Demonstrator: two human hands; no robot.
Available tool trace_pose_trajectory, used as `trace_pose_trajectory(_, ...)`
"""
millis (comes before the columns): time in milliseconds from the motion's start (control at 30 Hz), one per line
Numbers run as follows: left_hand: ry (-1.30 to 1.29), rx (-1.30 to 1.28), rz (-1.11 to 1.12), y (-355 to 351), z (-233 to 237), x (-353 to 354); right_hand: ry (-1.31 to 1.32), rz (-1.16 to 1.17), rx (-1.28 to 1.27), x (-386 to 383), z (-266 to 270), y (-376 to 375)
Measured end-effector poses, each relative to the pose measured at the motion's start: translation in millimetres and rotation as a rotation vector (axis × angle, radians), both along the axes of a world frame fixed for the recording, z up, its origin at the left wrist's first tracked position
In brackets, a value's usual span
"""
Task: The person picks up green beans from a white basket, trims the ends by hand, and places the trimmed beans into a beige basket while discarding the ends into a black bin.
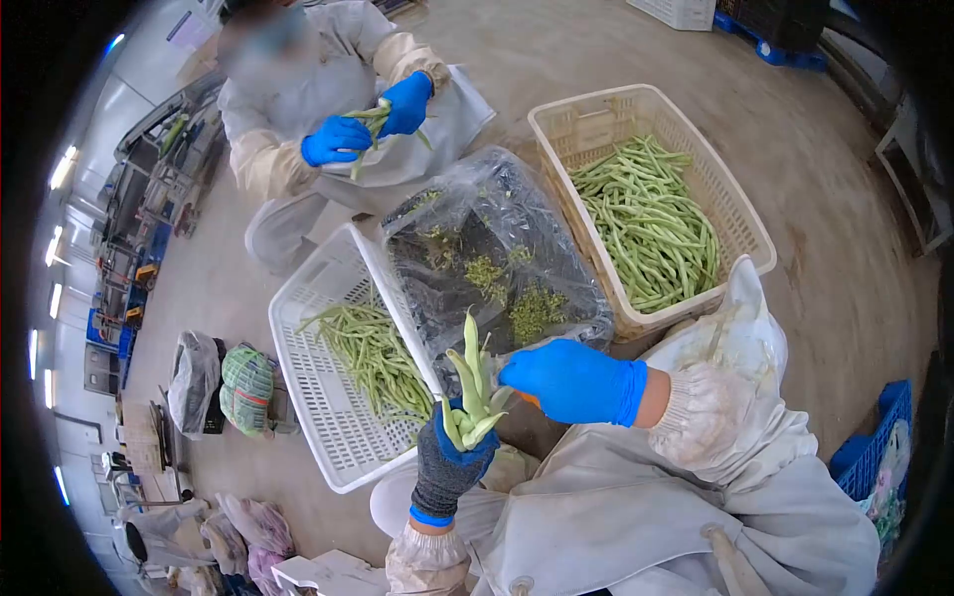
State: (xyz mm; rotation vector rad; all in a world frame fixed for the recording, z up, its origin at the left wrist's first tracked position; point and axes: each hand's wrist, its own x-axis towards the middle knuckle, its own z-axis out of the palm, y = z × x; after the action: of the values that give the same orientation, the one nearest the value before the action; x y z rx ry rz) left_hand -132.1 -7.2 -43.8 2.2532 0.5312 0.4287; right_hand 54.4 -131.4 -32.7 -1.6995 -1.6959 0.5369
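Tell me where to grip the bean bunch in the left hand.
Probably the free upper stalks of the bean bunch, from the right: it stands upright, lower part wrapped by the left hand, tips fanning above, and the right hand is beside them.

A bin lined with a plastic bag (467, 199) stands in the middle before the person, with bean cuttings (537, 310) in it. The left crate (338, 437) leans against its left side and the right crate (596, 124) stands at its right side, both with beans in them. The left hand (452, 452) holds a bunch of beans (472, 392) upright at the near edge of the bin, with the right hand (566, 380) just beside it, and a co-worker (328, 79) sits behind the bin, facing the person.
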Motion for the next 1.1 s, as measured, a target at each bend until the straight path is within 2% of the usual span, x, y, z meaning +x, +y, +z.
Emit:
trace_pose_trajectory(67,-0.001,0.035,-0.014,0,-2,-4,-0.179,-0.048,0.082,-9,-3,-1)
trace_pose_trajectory(200,0.030,0.058,0.005,-2,-7,-9,-0.235,-0.089,0.051,-17,-12,0)
trace_pose_trajectory(267,-0.071,-0.120,0.083,-4,-11,-13,0.753,-0.182,-0.002,-9,-12,3)
trace_pose_trajectory(300,-0.074,-0.115,0.086,-2,-16,-17,0.751,-0.176,0.002,-2,-15,6)
trace_pose_trajectory(367,-0.038,-0.437,0.098,3,-22,-23,1.155,-0.320,0.236,17,-20,11)
trace_pose_trajectory(400,-0.044,-0.433,0.103,2,-18,-24,1.153,-0.311,0.236,22,-19,12)
trace_pose_trajectory(467,-0.018,-0.675,0.043,-2,-9,-22,0.016,-0.369,0.403,25,-11,12)
trace_pose_trajectory(500,-0.023,-0.673,0.036,0,-10,-22,-0.100,-0.310,0.513,20,-3,15)
trace_pose_trajectory(533,-0.020,-0.651,-0.017,3,-15,-25,-0.108,-0.310,0.512,14,6,13)
trace_pose_trajectory(600,-0.014,-0.633,-0.075,1,-17,-26,0.177,-0.057,0.384,0,33,11)
trace_pose_trajectory(633,-0.023,-0.756,-0.077,-1,-14,-25,0.057,-0.030,0.448,-2,35,16)
trace_pose_trajectory(667,-0.031,-0.878,-0.078,-3,-11,-25,0.056,-0.032,0.449,-2,33,16)
trace_pose_trajectory(733,-0.065,-0.930,-0.078,-8,-4,-25,-0.029,0.051,0.279,0,29,19)
trace_pose_trajectory(767,-0.099,-0.985,-0.074,-10,-2,-26,-0.032,0.056,0.281,1,31,18)
trace_pose_trajectory(833,-0.085,-0.988,-0.056,-10,-2,-28,-0.066,0.035,0.131,5,33,13)
trace_pose_trajectory(1000,0.005,-0.930,-0.055,-7,-4,-32,-0.308,0.053,0.125,8,22,12)
trace_pose_trajectory(1100,-0.040,-1.016,-0.050,-6,-9,-32,-0.447,0.001,0.139,1,11,11)
